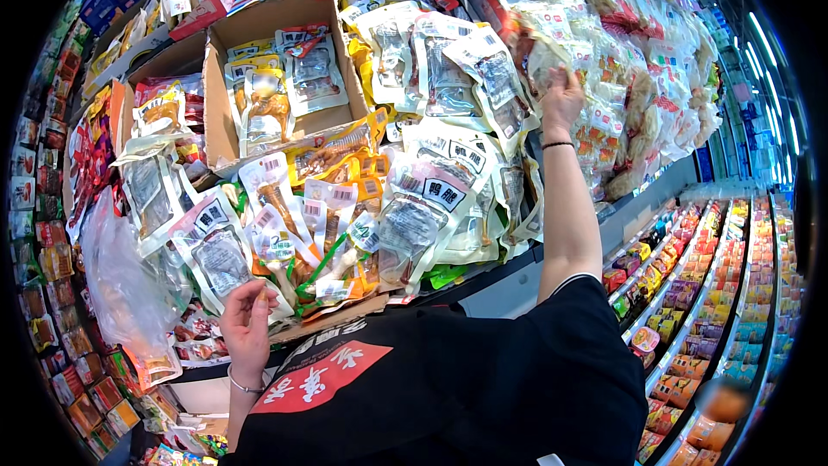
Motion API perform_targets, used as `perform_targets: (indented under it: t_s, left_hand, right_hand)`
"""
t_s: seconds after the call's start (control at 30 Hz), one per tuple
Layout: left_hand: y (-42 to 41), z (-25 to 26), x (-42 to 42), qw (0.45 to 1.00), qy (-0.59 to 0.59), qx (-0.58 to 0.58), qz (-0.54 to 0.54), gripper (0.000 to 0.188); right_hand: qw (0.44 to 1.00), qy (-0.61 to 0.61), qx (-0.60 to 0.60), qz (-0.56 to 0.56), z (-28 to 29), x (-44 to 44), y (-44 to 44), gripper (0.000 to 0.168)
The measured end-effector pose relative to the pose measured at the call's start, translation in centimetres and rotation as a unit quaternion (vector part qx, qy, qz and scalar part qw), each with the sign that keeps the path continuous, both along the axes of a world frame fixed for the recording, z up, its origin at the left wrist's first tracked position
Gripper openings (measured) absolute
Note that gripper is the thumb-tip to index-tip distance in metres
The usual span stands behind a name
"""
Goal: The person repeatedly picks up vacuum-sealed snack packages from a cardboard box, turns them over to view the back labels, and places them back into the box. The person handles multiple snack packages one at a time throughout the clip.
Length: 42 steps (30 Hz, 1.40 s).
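Note:
My right hand [561,102], with a dark band at the wrist, reaches far forward at the seam between two heaps of packaged food. Its fingers are closed on the edge of a clear plastic food packet [544,59], which is blurred. Nearer my body, my left hand [249,317] hovers with its fingers loosely bent and apart, holding nothing that I can see. It is beside the lower end of a vacuum-sealed meat packet [224,260]. Between the hands lie more sealed meat packets [407,223] and slim packets of poultry feet [278,236].
An open cardboard box [217,100] holds several sealed poultry packets. A clear plastic bag [126,278] hangs at the left. Clear bagged foods [605,77] are heaped at the right. Rows of small packaged goods [695,298] run along the right, where a person's head is partly visible.

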<state>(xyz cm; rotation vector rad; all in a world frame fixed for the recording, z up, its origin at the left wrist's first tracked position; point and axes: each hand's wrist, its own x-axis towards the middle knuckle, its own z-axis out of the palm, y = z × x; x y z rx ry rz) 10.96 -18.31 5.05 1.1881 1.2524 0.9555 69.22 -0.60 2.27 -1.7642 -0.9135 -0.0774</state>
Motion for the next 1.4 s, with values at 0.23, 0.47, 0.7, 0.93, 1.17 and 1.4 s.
perform_targets:
  t_s: [0.23, 0.47, 0.7, 0.93, 1.17, 1.4]
  left_hand:
    - [-0.8, -0.4, 1.2, 0.999, -0.014, -0.034, -0.001, 0.022]
    - [1.3, 0.9, 2.6, 0.993, -0.084, -0.075, -0.036, 0.021]
    - [10.7, 4.4, 7.0, 0.910, -0.382, -0.160, 0.028, 0.047]
    - [21.4, 1.5, 6.6, 0.988, -0.116, -0.029, 0.093, 0.047]
    - [38.6, -11.3, 5.0, 0.990, 0.126, -0.034, 0.055, 0.046]
    - [40.9, -17.4, 11.9, 0.949, 0.259, -0.112, -0.142, 0.021]
  right_hand:
    - [0.925, 0.206, 0.264, 0.179, 5.9, -6.6, -0.9, 0.024]
    - [0.800, 0.431, 0.281, 0.311, 10.8, -17.2, -0.8, 0.026]
    - [0.661, 0.589, 0.034, 0.464, 6.7, -33.8, -7.7, 0.029]
    - [0.678, 0.555, -0.042, 0.480, 3.8, -33.6, -10.6, 0.036]
    - [0.683, 0.530, -0.045, 0.501, 4.5, -29.4, -12.7, 0.033]
    - [0.729, 0.524, -0.068, 0.434, 5.4, -25.8, -12.1, 0.027]
